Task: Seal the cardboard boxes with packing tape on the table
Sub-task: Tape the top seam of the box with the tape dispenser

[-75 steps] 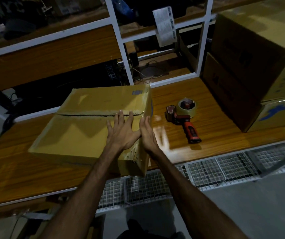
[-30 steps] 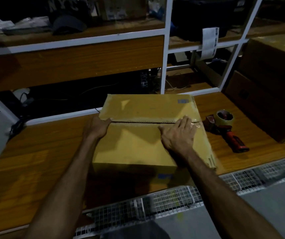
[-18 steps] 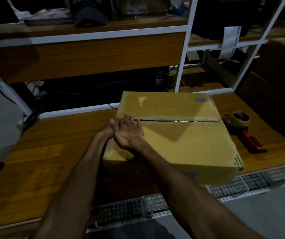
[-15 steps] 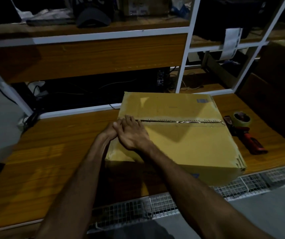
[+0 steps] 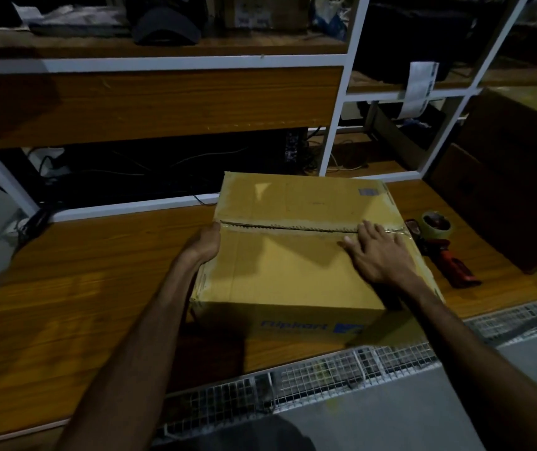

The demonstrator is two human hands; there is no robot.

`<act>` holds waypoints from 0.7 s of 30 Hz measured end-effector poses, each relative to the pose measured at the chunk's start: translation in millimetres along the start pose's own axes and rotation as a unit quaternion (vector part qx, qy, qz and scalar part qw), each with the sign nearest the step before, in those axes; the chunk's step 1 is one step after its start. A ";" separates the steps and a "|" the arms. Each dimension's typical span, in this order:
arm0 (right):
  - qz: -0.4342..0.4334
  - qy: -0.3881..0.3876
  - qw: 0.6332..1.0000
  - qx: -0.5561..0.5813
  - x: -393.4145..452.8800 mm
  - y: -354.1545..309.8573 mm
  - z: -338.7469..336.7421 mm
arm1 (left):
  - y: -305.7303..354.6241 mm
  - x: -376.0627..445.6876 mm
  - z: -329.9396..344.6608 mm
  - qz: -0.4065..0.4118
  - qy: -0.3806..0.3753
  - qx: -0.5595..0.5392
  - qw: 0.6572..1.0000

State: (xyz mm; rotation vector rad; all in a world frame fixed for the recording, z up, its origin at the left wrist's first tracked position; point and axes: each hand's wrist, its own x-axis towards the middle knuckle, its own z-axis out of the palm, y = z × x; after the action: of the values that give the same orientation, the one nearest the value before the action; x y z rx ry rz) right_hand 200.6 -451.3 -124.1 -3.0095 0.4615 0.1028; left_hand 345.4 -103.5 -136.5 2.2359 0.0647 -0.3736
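Note:
A brown cardboard box (image 5: 293, 275) lies flat on the wooden table (image 5: 82, 275), its two top flaps meeting in a seam with clear tape along it. My right hand (image 5: 377, 252) presses flat on the top near the seam's right end, fingers spread. My left hand (image 5: 207, 244) rests against the box's left edge at the seam's other end; its fingers are hidden behind the side. A red-handled tape dispenser (image 5: 439, 245) with a roll of packing tape lies on the table just right of the box, untouched.
Large stacked cardboard boxes (image 5: 504, 177) stand at the right end of the table. A white-framed wooden shelf (image 5: 163, 102) rises behind, with cables below it. A wire mesh panel (image 5: 325, 369) runs along the table's front edge.
My right hand has slid from the seam's left end, beside my left hand, across to its right end. My left hand stays at the box's left edge.

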 end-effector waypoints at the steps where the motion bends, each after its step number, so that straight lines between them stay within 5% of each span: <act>1: 0.025 0.003 1.000 -0.012 0.0 9.7 -0.3 | 1.8 -2.9 0.0 0.005 0.010 0.020 1.000; 14: 0.132 0.013 0.986 0.101 30.6 46.4 -19.3 | 21.2 -45.9 9.9 0.029 0.218 0.276 0.936; 21: 0.012 -0.073 0.988 0.137 85.8 66.8 -62.0 | 52.7 -101.3 85.8 0.062 0.225 0.417 0.879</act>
State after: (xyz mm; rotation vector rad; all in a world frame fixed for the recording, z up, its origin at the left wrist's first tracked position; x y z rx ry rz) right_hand 265.4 -546.6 -75.0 -2.7044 0.4554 0.2392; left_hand 236.8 -194.7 -119.0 3.1253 0.0017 0.2658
